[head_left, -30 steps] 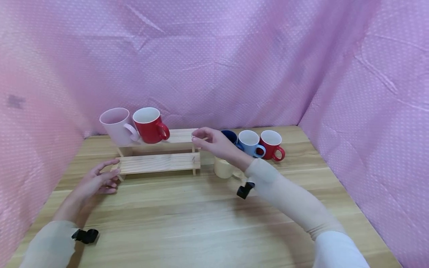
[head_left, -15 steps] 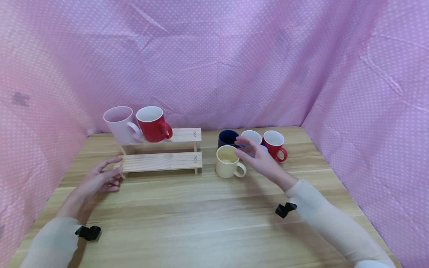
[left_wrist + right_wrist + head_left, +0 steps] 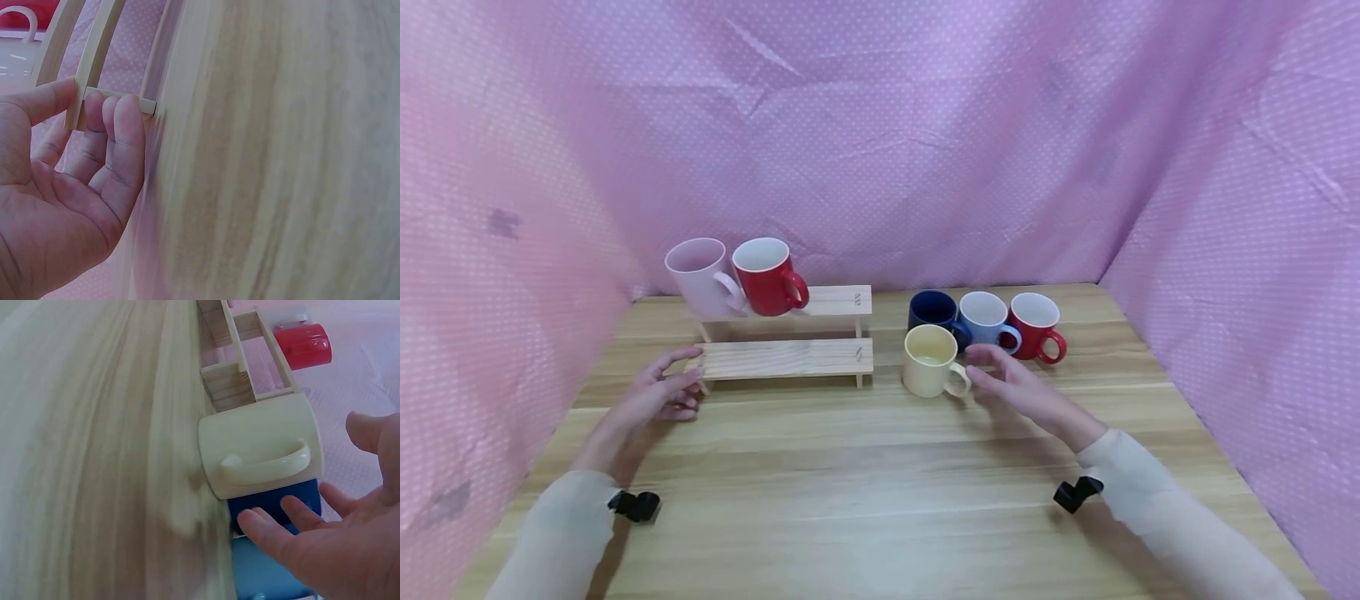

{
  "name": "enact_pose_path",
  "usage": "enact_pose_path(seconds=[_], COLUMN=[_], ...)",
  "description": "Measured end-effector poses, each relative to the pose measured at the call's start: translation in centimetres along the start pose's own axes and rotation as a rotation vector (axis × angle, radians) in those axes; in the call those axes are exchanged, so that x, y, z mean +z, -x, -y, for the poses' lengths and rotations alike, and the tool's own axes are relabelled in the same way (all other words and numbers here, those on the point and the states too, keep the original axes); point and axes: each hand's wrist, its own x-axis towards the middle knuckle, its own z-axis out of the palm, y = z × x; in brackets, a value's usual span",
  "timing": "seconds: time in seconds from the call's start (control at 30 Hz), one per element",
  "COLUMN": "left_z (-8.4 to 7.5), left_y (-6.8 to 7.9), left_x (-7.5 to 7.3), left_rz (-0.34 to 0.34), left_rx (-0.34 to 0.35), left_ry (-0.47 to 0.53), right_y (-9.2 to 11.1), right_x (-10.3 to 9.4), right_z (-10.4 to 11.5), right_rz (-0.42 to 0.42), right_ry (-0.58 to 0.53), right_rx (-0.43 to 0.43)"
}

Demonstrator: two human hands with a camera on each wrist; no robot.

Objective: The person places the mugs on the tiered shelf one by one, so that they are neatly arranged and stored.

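A two-tier wooden rack [image 3: 790, 358] stands on the table at centre left. My left hand [image 3: 658, 398] holds its lower tier's left end, thumb and fingers around the board end [image 3: 75, 112] in the left wrist view. A pink mug [image 3: 700, 287] and a red mug [image 3: 763, 283] sit side by side on the upper tier. Right of the rack stands a pale yellow mug [image 3: 923, 373], upright, handle to the right. My right hand [image 3: 1026, 392] is beside that handle [image 3: 269, 465], fingers spread and holding nothing.
Behind the yellow mug stand a dark blue mug [image 3: 931, 308], a light blue mug [image 3: 985, 317] and another red mug [image 3: 1033, 321] in a row. Pink dotted cloth [image 3: 880, 150] hangs along the back and sides of the table [image 3: 850, 500].
My right hand has moved away from the rack's upper tier, rightward and down to the yellow mug's handle. My left hand stays at the rack's left end. The head view has shifted slightly left.
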Motion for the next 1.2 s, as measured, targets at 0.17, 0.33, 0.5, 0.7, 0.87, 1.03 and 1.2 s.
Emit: enact_pose_path(seconds=[0.17, 0.33, 0.5, 0.7, 0.87, 1.03, 1.2], left_z=[0.3, 0.2, 0.1, 0.1, 0.1, 0.3, 0.3], left_y=[-0.2, -0.6, -0.8, -0.2, -0.1, -0.1, -0.3], left_x=[0.1, 0.0, 0.2, -0.1, -0.2, -0.3, -0.2], left_rz=[-0.002, 0.007, 0.015, 0.003, -0.004, 0.009, 0.020], left_rx=[0.004, 0.006, 0.003, -0.004, -0.002, 0.010, 0.013], left_ry=[0.024, -0.007, -0.018, 0.000, -0.008, -0.001, 0.008], right_y=[0.2, 0.2, 0.0, -0.9, -1.2, -1.4, -1.5], right_x=[0.2, 0.6, 0.6, 0.8, 0.9, 1.2, 1.3], right_z=[-0.6, -1.4, -1.8, -1.6, -1.6, -1.6, -1.6], right_rz=[0.071, 0.126, 0.170, 0.212, 0.227, 0.228, 0.234], right_ry=[-0.067, -0.123, -0.176, -0.202, -0.217, -0.215, -0.220], right_rx=[0.086, 0.123, 0.102, 0.098, 0.114, 0.136, 0.122])
